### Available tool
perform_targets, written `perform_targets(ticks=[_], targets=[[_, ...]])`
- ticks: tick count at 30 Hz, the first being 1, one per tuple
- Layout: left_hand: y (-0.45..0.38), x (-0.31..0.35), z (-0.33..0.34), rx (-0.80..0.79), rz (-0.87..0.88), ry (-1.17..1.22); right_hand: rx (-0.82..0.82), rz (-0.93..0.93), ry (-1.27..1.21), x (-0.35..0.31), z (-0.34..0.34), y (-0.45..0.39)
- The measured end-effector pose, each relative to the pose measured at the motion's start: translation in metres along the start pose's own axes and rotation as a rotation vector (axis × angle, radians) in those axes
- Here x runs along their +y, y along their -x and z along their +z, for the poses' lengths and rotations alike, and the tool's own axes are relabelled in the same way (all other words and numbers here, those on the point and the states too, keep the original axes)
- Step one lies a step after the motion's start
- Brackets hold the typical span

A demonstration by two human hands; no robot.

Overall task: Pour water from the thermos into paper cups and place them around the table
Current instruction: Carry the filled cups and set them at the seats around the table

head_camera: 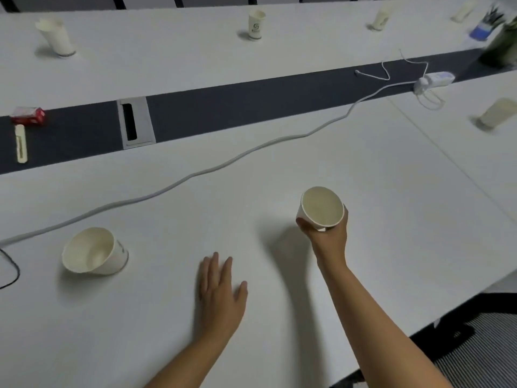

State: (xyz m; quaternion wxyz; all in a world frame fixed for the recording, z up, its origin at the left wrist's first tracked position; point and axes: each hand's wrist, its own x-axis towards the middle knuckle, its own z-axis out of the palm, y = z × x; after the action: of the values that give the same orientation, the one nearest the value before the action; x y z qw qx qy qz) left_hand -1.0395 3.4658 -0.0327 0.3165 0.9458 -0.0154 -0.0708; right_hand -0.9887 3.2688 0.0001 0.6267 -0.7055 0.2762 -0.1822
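Right hand: the right hand [326,233] is gripping a paper cup [321,208] from below, fingers [303,224] curling round its lower wall, holding it above the surface [391,219].
Left hand: the left hand [221,295] is lying flat on the surface, fingers straight and slightly spread, holding nothing.
Second cup: another paper cup [93,250] is standing on the surface, well left of the left hand.
Cable: a grey cable [195,173] is running across the surface beyond both hands.
Far side: more cups [256,23] are standing along the far edge.

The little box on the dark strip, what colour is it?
Red with white, the small box in the head view.
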Motion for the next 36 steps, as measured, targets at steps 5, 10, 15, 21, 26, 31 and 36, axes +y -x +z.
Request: perform_targets(ticks=[5,10,15,21,26,31,36], targets=[[-0.017,0.030,0.018,-0.118,-0.052,-0.308,0.032,-0.013,0.061,0.012,-0.055,-0.076],[-0.019,0.033,0.025,-0.136,-0.117,-0.424,0.038,0.008,0.113,0.026,-0.099,-0.134],[-0.020,0.037,0.028,-0.136,-0.155,-0.415,0.032,0.001,0.105,0.037,-0.112,-0.162],[-0.020,0.043,0.028,-0.122,-0.179,-0.406,-0.016,-0.006,0.069,0.041,-0.103,-0.176],[-0.020,0.044,0.028,-0.103,-0.183,-0.406,-0.017,0.011,0.060,0.043,-0.099,-0.177],[-0.019,0.040,0.031,-0.080,-0.176,-0.399,-0.025,0.012,0.080,0.039,-0.099,-0.174],[-0.018,0.038,0.032,-0.072,-0.145,-0.392,-0.049,0.014,0.121,0.037,-0.099,-0.169]])
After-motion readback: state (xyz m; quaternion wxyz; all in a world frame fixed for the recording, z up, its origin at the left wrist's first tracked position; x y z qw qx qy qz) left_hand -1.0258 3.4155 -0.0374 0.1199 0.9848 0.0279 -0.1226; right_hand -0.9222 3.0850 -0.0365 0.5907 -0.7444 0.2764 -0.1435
